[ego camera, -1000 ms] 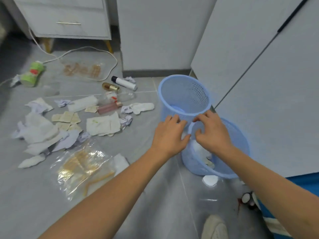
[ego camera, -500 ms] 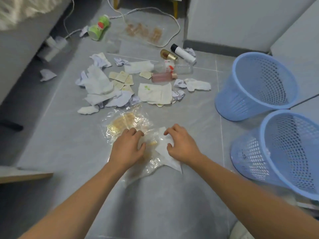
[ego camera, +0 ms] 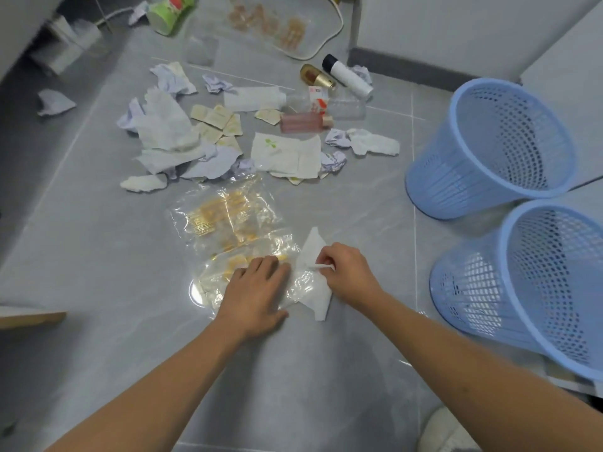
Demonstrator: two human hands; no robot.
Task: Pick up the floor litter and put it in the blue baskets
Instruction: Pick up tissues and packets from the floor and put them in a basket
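A crinkled clear plastic bag (ego camera: 228, 216) with gold print lies on the grey floor in front of me. My left hand (ego camera: 257, 291) rests flat on its near end, fingers spread. My right hand (ego camera: 346, 272) pinches a fold of a white paper tissue (ego camera: 315, 252) lying partly under the bag's right edge. Two blue mesh baskets stand at the right: the far basket (ego camera: 483, 177) and the near basket (ego camera: 489, 301). Beyond the bag, crumpled white papers (ego camera: 166, 125), a pink bottle (ego camera: 305, 122) and a white tube (ego camera: 347, 76) lie scattered.
A green cup (ego camera: 169, 9) lies at the far left beside a white cable (ego camera: 332, 40) and another clear bag (ego camera: 270, 24). White cabinets line the back and right. A wooden edge (ego camera: 32, 316) juts in at the left. My shoe (ego camera: 447, 432) shows at the bottom.
My hands left the near basket's rim and came down to the clear bag on the floor. My right hand has closed its fingers on the white tissue.
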